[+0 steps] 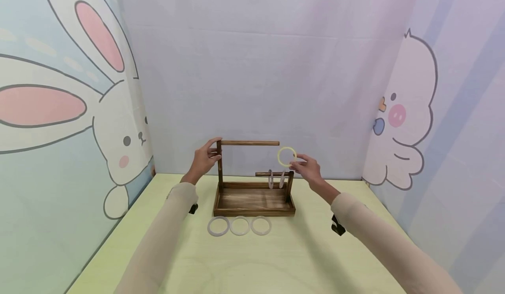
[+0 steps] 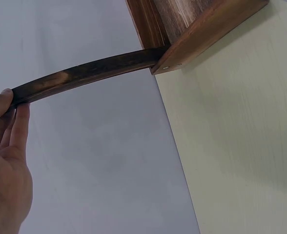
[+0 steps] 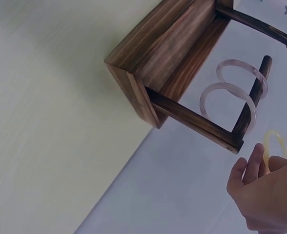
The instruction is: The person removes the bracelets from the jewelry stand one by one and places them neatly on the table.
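A dark wooden rack [image 1: 254, 212] has a tray base, a tall left post and a short right post. My left hand [image 1: 206, 159] holds the tall post [image 2: 85, 77] near its top, thumb on one side and fingers on the other. With my right hand [image 1: 308, 168] I pinch a yellow bangle [image 1: 278, 156] by its right side. That bangle is at the free right end of the upper bar [image 1: 250, 143]; whether the tip is inside it I cannot tell. Two pale bangles, one nearer the bar's free end [image 3: 220, 73] and one nearer the post [image 3: 202, 103], hang on the lower bar [image 1: 262, 174].
In front of the rack, a lilac bangle [image 1: 218, 234], a whitish bangle [image 1: 240, 234] and another pale bangle [image 1: 261, 234] lie in a row on the yellow-green table [image 1: 252, 267]. Cloth walls with a rabbit [image 1: 118, 136] and a chick-like figure [image 1: 410, 83] enclose it.
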`<state>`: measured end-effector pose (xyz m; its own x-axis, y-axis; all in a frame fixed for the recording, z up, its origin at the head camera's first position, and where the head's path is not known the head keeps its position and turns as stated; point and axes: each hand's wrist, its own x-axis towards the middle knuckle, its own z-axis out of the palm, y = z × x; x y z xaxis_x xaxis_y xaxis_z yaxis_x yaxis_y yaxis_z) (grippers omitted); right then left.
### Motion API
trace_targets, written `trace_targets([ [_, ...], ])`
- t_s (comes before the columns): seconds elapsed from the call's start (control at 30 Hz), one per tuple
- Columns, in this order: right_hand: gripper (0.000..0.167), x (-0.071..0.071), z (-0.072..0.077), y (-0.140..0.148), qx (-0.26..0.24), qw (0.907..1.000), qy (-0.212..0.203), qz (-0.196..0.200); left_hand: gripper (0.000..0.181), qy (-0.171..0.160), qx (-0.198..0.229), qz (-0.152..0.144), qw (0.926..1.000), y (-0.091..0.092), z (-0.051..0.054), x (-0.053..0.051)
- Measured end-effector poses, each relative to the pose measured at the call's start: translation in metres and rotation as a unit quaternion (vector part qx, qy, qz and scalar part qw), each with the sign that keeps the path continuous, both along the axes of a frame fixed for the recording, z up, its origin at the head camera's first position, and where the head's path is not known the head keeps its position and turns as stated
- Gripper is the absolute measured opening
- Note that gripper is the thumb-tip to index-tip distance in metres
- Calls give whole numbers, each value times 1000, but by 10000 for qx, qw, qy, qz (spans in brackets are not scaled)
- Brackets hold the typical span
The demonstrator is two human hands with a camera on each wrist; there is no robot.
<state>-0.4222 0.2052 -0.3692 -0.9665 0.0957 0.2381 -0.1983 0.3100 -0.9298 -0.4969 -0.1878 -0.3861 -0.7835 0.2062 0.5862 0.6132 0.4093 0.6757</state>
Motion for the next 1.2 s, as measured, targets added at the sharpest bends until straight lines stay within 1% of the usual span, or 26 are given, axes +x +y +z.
trace_targets([
  [0.13,43,6,0,2,154,9999,-24,1,73,38,-9,-14,10000,0,0,1],
  [0.37,45,14,-4,6,247,9996,-134,96,73,-94,-26,20,10000,1,3,3],
  [0.6,45,29,-9,7,465,9983,-265,241,73,-101,-34,35,9999,1,3,4],
  [0.77,44,38,-12,6,521,9976,-322,331,74,-42,-64,47,10000,2,3,5],
  [0.87,45,43,-15,4,577,9970,-376,343,74,-67,-68,50,9999,2,4,7],
  [1.03,48,53,-20,2,422,9966,-513,493,74,-161,-50,61,9998,2,5,9],
  [1.13,50,58,-23,2,298,9957,-593,640,74,-102,-73,88,9999,2,5,8],
  [1.2,53,61,-26,1,273,9953,-647,661,74,-47,-66,86,9999,2,4,7],
])
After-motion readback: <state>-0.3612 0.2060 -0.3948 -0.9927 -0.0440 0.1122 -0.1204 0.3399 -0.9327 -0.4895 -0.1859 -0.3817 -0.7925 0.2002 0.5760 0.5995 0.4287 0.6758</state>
